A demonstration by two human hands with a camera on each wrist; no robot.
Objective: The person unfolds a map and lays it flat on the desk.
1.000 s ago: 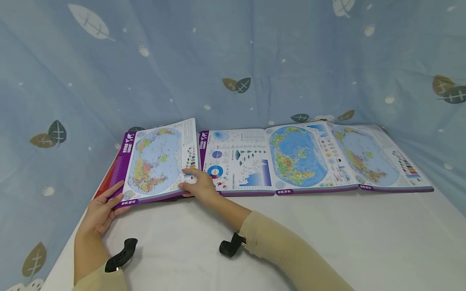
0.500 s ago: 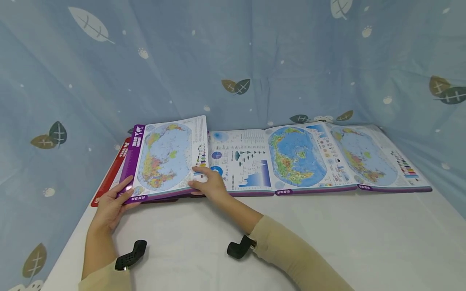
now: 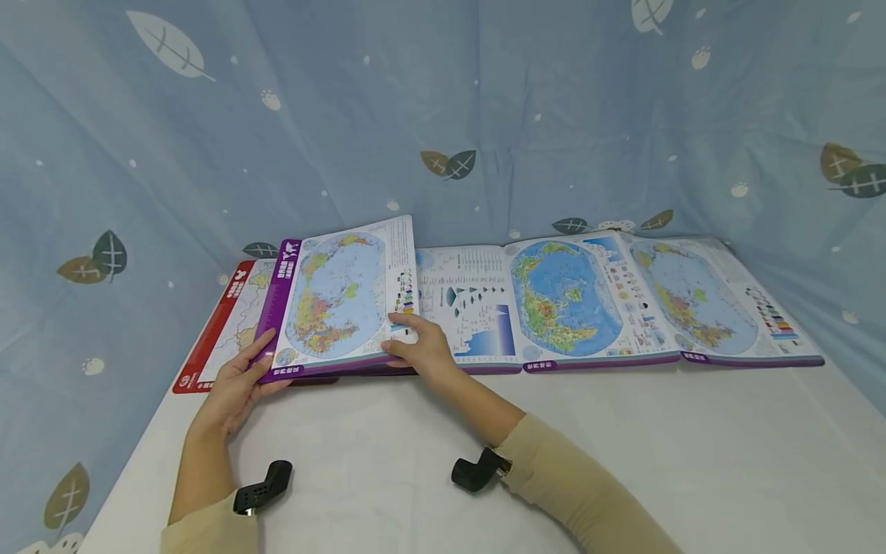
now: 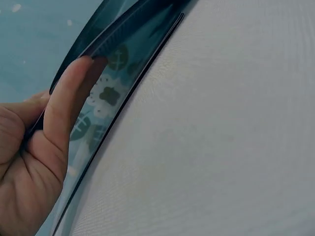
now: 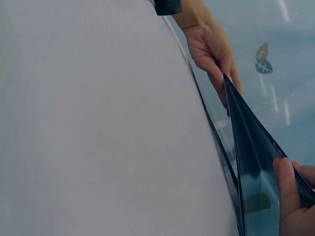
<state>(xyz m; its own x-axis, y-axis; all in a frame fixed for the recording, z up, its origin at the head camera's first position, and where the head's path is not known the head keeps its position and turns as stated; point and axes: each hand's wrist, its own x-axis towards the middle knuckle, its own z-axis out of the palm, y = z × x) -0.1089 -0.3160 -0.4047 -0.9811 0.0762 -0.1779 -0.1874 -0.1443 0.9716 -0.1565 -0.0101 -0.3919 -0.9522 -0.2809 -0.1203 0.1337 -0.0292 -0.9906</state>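
Observation:
A purple-edged world map sheet (image 3: 337,296) is held a little above the table, tilted, between both hands. My left hand (image 3: 235,381) pinches its lower left corner, thumb on top and fingers beneath. At its lower right edge my right hand (image 3: 425,350) grips it with thumb and fingers. Under it, to the left, lies a red-edged map sheet (image 3: 214,338), partly covered. In the left wrist view the left hand (image 4: 44,142) holds the sheet's dark, glossy edge. The right wrist view shows the right hand (image 5: 298,201) on the same sheet.
To the right lies a row of flat map panels: a chart panel (image 3: 477,308), a relief world map (image 3: 571,296) and a pale world map (image 3: 699,296). They rest on a white tablecloth (image 3: 554,431) against a blue leaf-patterned curtain (image 3: 311,115).
Both hands have moved right, carrying the purple-edged map sheet with them. More of the red-edged map sheet shows at left, and more of the chart panel is covered.

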